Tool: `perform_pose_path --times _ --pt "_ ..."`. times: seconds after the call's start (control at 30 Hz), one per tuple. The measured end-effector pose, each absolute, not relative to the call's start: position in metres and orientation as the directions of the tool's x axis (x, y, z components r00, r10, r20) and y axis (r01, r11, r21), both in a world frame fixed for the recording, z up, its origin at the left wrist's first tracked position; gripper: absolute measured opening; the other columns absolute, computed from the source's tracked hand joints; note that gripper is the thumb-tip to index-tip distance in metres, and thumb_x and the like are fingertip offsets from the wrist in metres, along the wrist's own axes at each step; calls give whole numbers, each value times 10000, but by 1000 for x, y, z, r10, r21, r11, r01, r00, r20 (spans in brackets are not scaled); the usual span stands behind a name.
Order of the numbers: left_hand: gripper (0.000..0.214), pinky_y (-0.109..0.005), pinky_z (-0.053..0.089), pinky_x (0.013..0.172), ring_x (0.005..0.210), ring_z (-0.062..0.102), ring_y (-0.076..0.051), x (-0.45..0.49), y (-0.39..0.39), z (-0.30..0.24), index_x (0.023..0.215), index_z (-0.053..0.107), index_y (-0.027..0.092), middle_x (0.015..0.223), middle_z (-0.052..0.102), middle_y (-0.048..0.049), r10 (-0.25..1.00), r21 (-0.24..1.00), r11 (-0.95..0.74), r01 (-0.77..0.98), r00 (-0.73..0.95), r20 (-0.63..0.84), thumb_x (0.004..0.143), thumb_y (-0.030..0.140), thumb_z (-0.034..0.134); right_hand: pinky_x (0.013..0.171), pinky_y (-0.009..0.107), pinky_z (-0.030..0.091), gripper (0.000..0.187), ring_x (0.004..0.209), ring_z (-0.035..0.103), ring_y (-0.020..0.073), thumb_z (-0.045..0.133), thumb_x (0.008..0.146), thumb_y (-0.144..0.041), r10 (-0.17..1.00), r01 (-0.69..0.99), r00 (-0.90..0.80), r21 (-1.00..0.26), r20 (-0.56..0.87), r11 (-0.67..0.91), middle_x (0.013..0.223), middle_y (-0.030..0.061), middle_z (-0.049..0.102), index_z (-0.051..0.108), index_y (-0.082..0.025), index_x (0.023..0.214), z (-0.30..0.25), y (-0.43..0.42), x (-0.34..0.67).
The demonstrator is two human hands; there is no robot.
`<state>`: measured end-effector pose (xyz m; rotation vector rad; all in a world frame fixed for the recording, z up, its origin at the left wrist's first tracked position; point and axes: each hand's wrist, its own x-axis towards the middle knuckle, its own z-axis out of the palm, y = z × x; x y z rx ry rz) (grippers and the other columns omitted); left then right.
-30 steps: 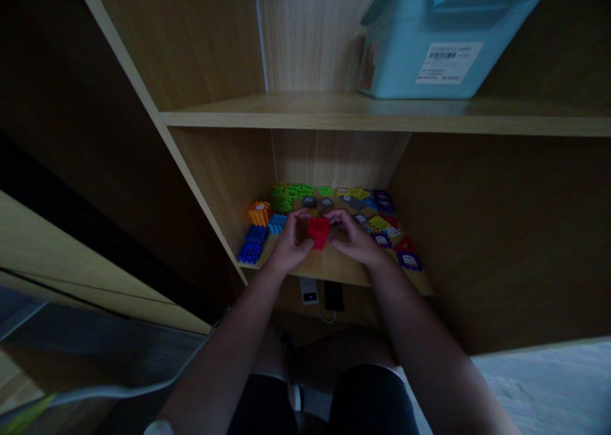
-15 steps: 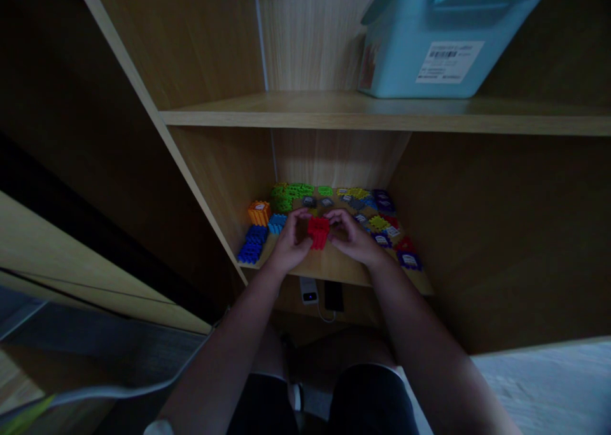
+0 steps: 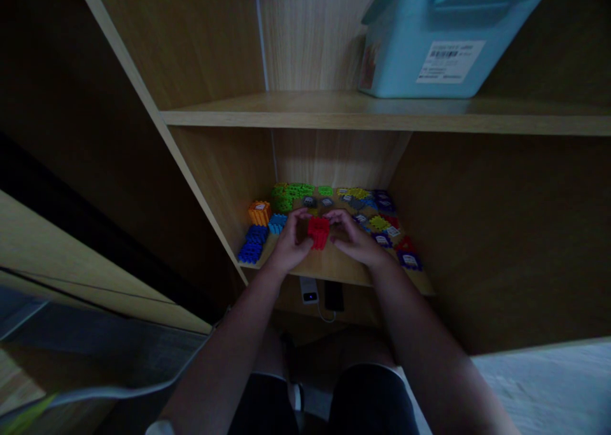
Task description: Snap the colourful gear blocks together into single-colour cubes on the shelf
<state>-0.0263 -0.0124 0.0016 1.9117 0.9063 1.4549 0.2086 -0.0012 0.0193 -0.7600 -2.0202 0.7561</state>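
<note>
A stack of red toothed plastic tiles [image 3: 318, 233] is between my two hands over the lower shelf. My left hand [image 3: 293, 241] grips its left side, the thumb at the lower left and the fingers curled behind. On the other side my right hand [image 3: 351, 236] curls with its fingertips against the stack's upper right edge; its thumb is close beside. Left of my hands are a light-blue tile stack [image 3: 277, 223], an orange stack [image 3: 259, 212] and dark-blue stacks [image 3: 252, 244]. Green tiles [image 3: 291, 193] lie behind them.
Loose yellow [image 3: 379, 222], purple [image 3: 409, 260], grey and red tiles spread along the right of the lower shelf [image 3: 324, 269]. A blue lidded bin [image 3: 410, 66] stands on the upper shelf [image 3: 286, 112]. Below are a white device [image 3: 309, 290] and a black one [image 3: 333, 296] with a cable.
Almost nothing differs. Both hands stay at the red stack in the same place.
</note>
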Motion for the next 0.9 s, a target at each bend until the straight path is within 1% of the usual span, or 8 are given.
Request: perform_pose_path --times 0.17,0.27,0.57,0.77,0.9 --pt "738 -577 445 1256 1398 598 -304 -26 -12 1 1503 434 272 1424 612 -120 813 795 -580 179 192 550 829 123 695 1189 542 509 630 1396 584 309 810 925 -477 762 259 -486 -762 428 594 1433 97 593 449 -335 1421 16 -2 206" --pt "748 -577 450 1251 1387 606 -308 -25 -12 1 1506 432 266 1419 614 -124 813 797 -579 173 200 547 829 149 726 1179 551 517 654 1391 594 311 821 917 -511 772 276 -463 -757 436 592 1444 100 592 445 -334 1422 13 -1 204" --pt "748 -564 454 1242 1380 602 -313 -27 -9 -3 1507 439 272 1410 611 -123 802 780 -595 191 203 562 844 203 778 1163 544 527 594 1374 605 301 797 935 -492 776 275 -430 -751 462 600 1434 97 600 462 -335 1400 10 1 204" --pt "731 -566 501 1173 1319 622 -330 -26 -11 1 1482 442 256 1377 601 -135 804 786 -592 179 204 559 844 257 801 1150 554 529 568 1375 603 303 779 949 -457 771 274 -432 -746 468 607 1430 104 601 460 -328 1402 10 1 204" --pt "742 -565 479 1195 1339 605 -324 -27 -11 1 1490 443 257 1386 596 -128 803 781 -593 196 210 557 842 260 804 1153 545 538 559 1378 603 295 774 955 -440 771 277 -436 -746 464 606 1427 102 606 466 -327 1407 11 0 204"
